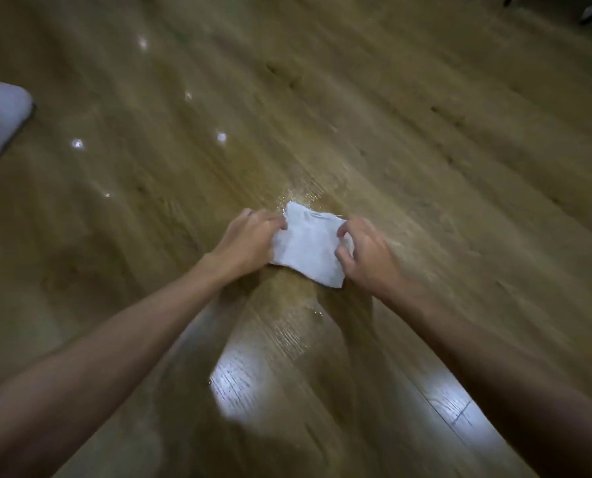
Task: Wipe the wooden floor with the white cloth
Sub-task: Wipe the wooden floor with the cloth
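- The white cloth (308, 248) is in the middle of the view, held between both hands, above or on the wooden floor (425, 139); contact with the floor I cannot tell.
- The left hand (248, 241) has its grip on the left edge of the cloth, fingers curled around it.
- The right hand (367, 253) pinches the right edge, with thumb and fingers bent.
- The near corner of the cloth hangs free between the wrists; the far corner points away.
- Small wet drops shine on the floor just beyond the cloth and near it.
- A grey slipper (0, 122) lies at the far left edge, well apart.
- The floor is open to the right and far side.
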